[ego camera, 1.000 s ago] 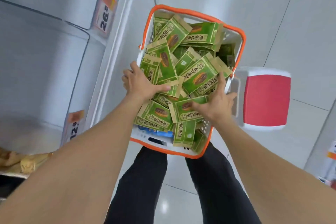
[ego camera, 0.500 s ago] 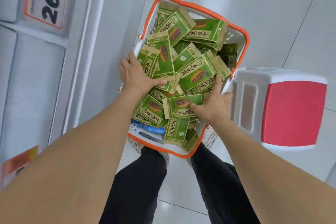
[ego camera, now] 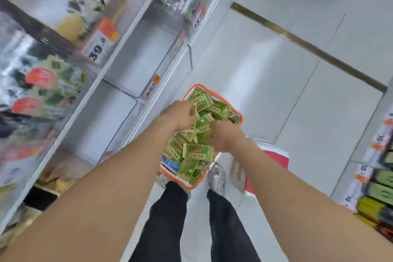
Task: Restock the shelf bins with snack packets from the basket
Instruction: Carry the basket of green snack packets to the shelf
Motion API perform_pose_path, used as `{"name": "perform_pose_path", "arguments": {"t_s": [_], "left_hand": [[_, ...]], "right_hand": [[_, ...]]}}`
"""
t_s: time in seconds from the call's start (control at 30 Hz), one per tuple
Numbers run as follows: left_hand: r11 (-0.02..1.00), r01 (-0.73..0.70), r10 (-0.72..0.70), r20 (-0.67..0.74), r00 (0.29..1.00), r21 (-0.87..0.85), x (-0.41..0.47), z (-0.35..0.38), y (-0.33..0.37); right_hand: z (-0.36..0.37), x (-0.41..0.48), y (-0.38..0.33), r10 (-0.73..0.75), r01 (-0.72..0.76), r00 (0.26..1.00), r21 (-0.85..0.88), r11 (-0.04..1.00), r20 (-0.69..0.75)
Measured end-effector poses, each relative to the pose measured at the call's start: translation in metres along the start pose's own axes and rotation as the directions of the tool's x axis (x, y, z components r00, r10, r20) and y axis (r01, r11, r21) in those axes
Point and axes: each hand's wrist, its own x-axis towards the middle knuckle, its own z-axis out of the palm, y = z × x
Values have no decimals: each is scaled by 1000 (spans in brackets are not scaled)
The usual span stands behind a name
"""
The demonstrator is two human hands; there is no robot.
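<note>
An orange-rimmed white basket stands on the floor between my feet, heaped with several green snack packets. My left hand and my right hand are above it, close together. A bunch of green packets is squeezed between them, with my fingers curled round it. The picture is blurred, so single fingers are hard to make out. To the left are clear shelf bins with price tags; the bin by the "26" tag shows no packets.
The upper bins on the left hold blurred packaged goods. A red and white stool stands just right of the basket. Another shelf with green packs runs along the right edge. White floor tiles stretch ahead.
My head has lifted, so the basket looks smaller and more shelf shows. Both hands have closed together on a bunch of packets and risen from the heap.
</note>
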Motion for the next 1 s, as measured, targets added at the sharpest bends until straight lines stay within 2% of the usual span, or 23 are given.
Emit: {"name": "perform_pose_path", "arguments": {"t_s": [0.17,0.3,0.47,0.63,0.77,1.0], "left_hand": [[991,-8,-13,-155,988,-136,-101,-88,16],[976,-58,17,-189,982,-212,-168,-122,6],[984,-56,18,-219,975,-167,-231,-143,-16],[988,-65,38,-189,981,-140,-261,-153,-27],[975,-89,43,-225,973,-202,-269,-167,-20],[950,-37,-49,-266,963,-310,-258,-179,-25]], "right_hand": [[-81,-88,-44,-38,37,999,-144,989,-8],[-114,-144,-98,-113,92,988,-194,977,-101],[-129,-195,-149,-195,167,974,-222,961,-111],[-138,-226,-170,-196,166,975,-243,956,-107],[-144,-229,-175,-183,155,979,-264,952,-86],[-162,-199,-190,-229,218,973,-342,914,7]]}}
